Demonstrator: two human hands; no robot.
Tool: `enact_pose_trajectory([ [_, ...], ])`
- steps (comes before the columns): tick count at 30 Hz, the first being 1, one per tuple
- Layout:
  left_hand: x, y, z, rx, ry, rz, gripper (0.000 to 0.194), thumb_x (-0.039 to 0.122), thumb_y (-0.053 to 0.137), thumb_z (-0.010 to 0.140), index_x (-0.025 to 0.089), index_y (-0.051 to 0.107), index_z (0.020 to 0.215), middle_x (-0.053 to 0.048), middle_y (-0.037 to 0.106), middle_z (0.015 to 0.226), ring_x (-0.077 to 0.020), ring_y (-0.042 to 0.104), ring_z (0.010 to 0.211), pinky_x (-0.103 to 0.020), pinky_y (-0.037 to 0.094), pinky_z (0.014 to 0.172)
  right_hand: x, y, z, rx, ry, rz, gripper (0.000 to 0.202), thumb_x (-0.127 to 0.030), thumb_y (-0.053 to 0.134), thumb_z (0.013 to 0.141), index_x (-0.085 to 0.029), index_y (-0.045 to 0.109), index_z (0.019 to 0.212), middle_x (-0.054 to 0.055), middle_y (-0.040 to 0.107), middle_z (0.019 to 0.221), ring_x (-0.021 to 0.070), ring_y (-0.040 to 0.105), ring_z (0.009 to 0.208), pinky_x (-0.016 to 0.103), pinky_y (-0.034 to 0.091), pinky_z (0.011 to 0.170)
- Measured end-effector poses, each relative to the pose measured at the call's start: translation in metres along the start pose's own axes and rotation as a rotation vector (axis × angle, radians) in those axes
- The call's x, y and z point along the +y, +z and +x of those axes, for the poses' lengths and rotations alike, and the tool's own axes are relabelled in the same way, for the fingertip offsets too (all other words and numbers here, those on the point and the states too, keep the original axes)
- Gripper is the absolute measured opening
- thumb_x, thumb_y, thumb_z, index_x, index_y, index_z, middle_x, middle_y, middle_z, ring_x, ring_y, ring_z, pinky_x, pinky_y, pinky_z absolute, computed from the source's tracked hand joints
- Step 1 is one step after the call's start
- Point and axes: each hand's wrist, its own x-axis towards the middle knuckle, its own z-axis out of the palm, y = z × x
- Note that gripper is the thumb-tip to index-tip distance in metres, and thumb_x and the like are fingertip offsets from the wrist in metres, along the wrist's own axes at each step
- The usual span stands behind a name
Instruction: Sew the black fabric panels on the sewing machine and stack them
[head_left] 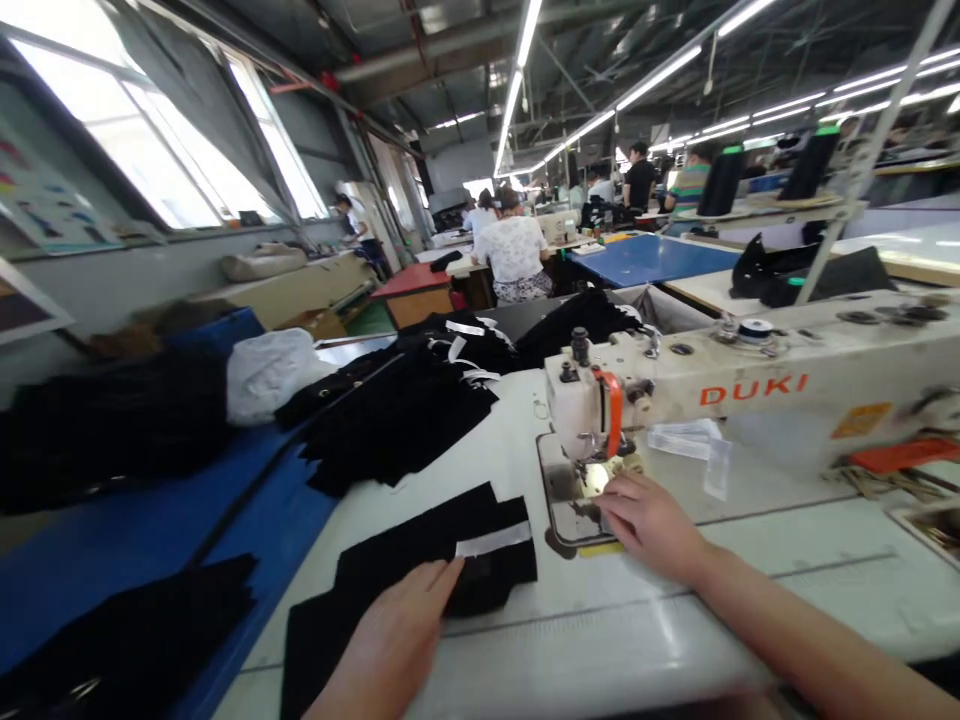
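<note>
A black fabric piece [420, 530] with notched edges lies flat on the sewing table, a short white strip [493, 540] across its right part. My left hand [401, 630] is on this fabric, fingers together and closed, their tips at the strip's left end. By the needle area of the white sewing machine [585, 400], my right hand [652, 525] has its fingers pinched together over the metal needle plate [562, 490]. Whatever is between those fingertips is too small or hidden to make out. The machine's lamp lights that spot.
Stacked black fabric pieces [405, 410] with white strips lie behind the left hand. Loose white strips [697, 440] rest under the machine arm. On the left are a blue surface [285, 510], more black cloth [127, 640] and a white bag [270, 375]. Other people sit ahead.
</note>
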Motion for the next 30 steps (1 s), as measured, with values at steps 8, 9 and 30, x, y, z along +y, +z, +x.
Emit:
enact_pose_trajectory([
  [8,-0.090,-0.163,0.109,0.641,-0.546,0.103,0.038,0.023,0.043,0.089,0.014,0.059,0.123,-0.013,0.067,0.118,-0.0322,0.062,0.108,-0.048,0.047,0.096,0.001,0.006,-0.003,-0.003,0.014,0.023,0.027,-0.014,0.044,0.091,-0.020,0.071,0.093,0.008,0.065,0.087,0.0197,0.061,0.083,0.032,0.053,0.076],
  [9,-0.092,-0.169,0.121,0.634,-0.492,0.086,0.036,0.025,0.045,0.091,0.014,0.058,0.123,-0.014,0.064,0.120,-0.0318,0.061,0.108,-0.050,0.047,0.095,0.000,0.007,-0.003,0.001,0.018,0.017,0.027,-0.014,0.044,0.091,-0.020,0.071,0.094,0.008,0.066,0.087,0.0197,0.062,0.082,0.032,0.053,0.076],
  [30,-0.166,-0.117,-0.140,-0.012,-0.796,-0.133,0.052,0.048,0.057,0.074,0.020,0.066,0.118,-0.008,0.070,0.118,-0.0293,0.065,0.109,-0.041,0.050,0.098,0.024,0.017,-0.018,0.097,-0.195,-0.056,0.027,-0.039,0.049,0.093,-0.026,0.073,0.096,0.005,0.071,0.094,0.0193,0.068,0.083,0.029,0.057,0.074],
])
